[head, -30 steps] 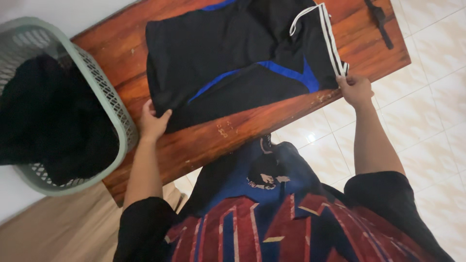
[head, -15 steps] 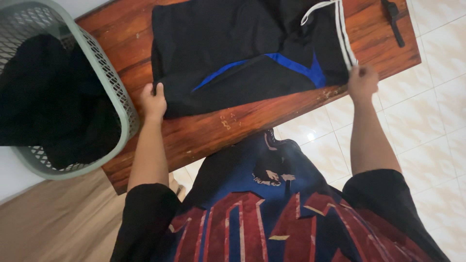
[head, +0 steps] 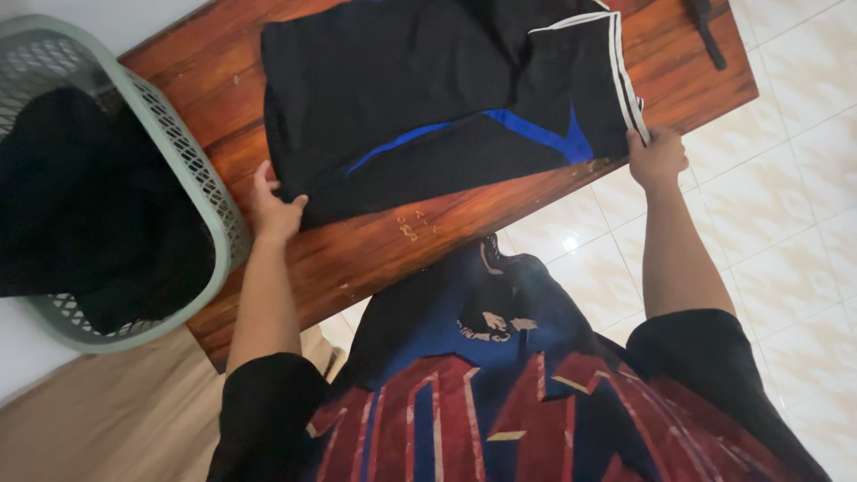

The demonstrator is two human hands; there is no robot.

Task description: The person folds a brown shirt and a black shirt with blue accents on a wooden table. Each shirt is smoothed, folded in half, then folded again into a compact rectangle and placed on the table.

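The black garment (head: 428, 89) lies flat on the surface (head: 428, 228), long axis running between the hands. Left hand (head: 272, 207) pinches its near-left corner; right hand (head: 656, 156) grips the striped right edge. A basket (head: 192, 170) stands left.

The black garment (head: 420, 89) is soft matt cloth with blue panels and smooth white stripes along one edge, and it lies on a desk (head: 464, 214) of reddish-brown wood, varnished to a light sheen and scuffed pale in spots. The laundry basket (head: 201, 183) is pale green plastic with a lattice wall, matt, holding dark cloth. The floor (head: 786, 178) is glossy cream tile.
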